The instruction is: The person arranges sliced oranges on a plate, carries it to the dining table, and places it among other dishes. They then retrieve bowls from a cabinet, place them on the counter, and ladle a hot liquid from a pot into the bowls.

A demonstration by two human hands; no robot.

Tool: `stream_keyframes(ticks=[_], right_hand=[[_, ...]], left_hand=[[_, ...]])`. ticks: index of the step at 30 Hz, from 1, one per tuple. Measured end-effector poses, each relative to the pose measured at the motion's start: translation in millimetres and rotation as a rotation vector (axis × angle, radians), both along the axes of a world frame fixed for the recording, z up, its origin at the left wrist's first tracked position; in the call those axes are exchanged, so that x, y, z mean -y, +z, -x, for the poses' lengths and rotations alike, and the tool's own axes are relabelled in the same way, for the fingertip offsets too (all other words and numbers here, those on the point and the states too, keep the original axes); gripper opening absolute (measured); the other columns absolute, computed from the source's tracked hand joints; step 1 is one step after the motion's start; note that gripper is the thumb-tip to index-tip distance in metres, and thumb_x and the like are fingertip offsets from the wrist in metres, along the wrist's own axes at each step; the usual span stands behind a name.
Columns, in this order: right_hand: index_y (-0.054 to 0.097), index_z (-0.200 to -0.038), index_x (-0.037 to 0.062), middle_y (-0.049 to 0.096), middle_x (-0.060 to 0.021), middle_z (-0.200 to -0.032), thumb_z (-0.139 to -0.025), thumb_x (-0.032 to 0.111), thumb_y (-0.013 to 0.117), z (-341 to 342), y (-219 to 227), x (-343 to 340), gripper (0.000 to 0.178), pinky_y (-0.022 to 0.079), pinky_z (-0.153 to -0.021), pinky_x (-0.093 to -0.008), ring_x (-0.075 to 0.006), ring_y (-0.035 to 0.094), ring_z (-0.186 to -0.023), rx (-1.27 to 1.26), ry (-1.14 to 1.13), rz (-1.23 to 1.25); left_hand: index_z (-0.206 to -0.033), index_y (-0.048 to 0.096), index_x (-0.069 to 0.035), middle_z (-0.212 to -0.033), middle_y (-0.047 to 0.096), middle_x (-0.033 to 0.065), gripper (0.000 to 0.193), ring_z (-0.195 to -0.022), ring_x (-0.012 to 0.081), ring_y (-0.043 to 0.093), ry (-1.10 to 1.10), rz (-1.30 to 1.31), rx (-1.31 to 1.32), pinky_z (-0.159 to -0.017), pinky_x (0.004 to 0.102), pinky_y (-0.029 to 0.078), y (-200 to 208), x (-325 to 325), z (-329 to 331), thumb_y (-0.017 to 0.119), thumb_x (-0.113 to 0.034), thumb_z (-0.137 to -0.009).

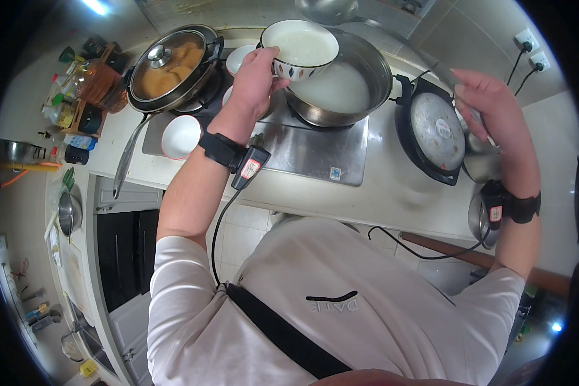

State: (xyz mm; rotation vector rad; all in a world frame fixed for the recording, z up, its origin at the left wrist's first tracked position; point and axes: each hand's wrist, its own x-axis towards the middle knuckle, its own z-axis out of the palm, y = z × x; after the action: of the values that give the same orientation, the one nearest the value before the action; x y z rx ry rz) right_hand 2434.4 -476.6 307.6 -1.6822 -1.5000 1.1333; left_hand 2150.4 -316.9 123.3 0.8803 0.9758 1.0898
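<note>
My left hand [256,82] grips the rim of a white bowl [300,72] with a leaf-like pattern outside; pale, whitish liquid shows in it. The bowl is over the left rim of a wide steel pot [383,96] of cloudy white liquid. My right hand [489,106], raised at the right, is closed round the long handle of a metal ladle [328,9]. The ladle's rounded head is beyond the bowl and the pot, near the wall. More white bowls, one red-rimmed [182,137], stand left of the pot, partly hidden by my left arm.
A lidded pan [174,64] with brown food stands at the left, its long handle jutting forward. Oil and sauce bottles [90,83] line the far left. A black electric pan [431,132] lies right of the pot. Cables hang from both wrist straps.
</note>
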Motion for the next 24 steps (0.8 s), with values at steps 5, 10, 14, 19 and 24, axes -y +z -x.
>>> stream_keyframes(ticks=[5, 10, 14, 19, 24], right_hand=[[0.054, -0.105, -0.0045, 0.056, -0.0047, -0.063, -0.089, 0.01, 0.053, -26, -21, -17, 0.021, 0.027, -0.031, -0.0209, -0.0048, 0.039, -0.036, -0.218, -0.145, 0.101], [0.057, -0.095, -0.004, 0.056, -0.0054, -0.064, -0.087, 0.008, 0.053, -29, -61, -28, 0.015, 0.027, -0.033, -0.0224, -0.0067, 0.039, -0.036, -0.24, -0.143, 0.19], [0.06, -0.083, -0.002, 0.055, -0.0053, -0.062, -0.083, 0.007, 0.053, -24, -85, -34, 0.011, 0.029, -0.035, -0.0239, -0.0081, 0.04, -0.037, -0.093, -0.122, 0.225], [0.06, -0.082, -0.0017, 0.054, -0.0023, -0.059, -0.083, 0.009, 0.053, -25, -103, -44, 0.013, 0.03, -0.035, -0.0226, -0.0064, 0.042, -0.037, 0.086, -0.02, 0.314], [0.06, -0.08, -0.0001, 0.052, -0.0013, -0.057, -0.083, 0.01, 0.053, -33, -118, -52, 0.012, 0.029, -0.034, -0.0224, -0.0061, 0.041, -0.036, 0.069, -0.028, 0.294]], left_hand=[[-0.122, 0.045, -0.001, -0.107, 0.056, 0.01, 0.045, -0.085, 0.0169, 0.058, -0.01, -0.009, -0.003, -0.065, 0.0278, 0.054, 0, 3, 10, 0.055, -0.029, -0.089], [-0.115, 0.048, -0.002, -0.102, 0.054, 0.0094, 0.037, -0.083, 0.0177, 0.057, 0.016, -0.026, 0.012, -0.064, 0.0283, 0.054, -1, 7, 23, 0.056, -0.027, -0.089], [-0.115, 0.048, -0.001, -0.101, 0.05, 0.0106, 0.037, -0.085, 0.0204, 0.056, -0.011, -0.018, 0.036, -0.064, 0.0291, 0.056, 2, 16, 34, 0.055, -0.025, -0.088], [-0.12, 0.046, 0.003, -0.112, 0.055, 0.0166, 0.04, -0.086, 0.0227, 0.062, -0.128, 0.005, -0.009, -0.069, 0.0282, 0.058, 9, 49, 45, 0.047, -0.026, -0.093], [-0.129, 0.04, 0.001, -0.115, 0.055, 0.0129, 0.043, -0.083, 0.0168, 0.062, -0.277, 0.024, 0.043, -0.067, 0.0247, 0.057, 6, 97, 33, 0.044, -0.023, -0.093]])
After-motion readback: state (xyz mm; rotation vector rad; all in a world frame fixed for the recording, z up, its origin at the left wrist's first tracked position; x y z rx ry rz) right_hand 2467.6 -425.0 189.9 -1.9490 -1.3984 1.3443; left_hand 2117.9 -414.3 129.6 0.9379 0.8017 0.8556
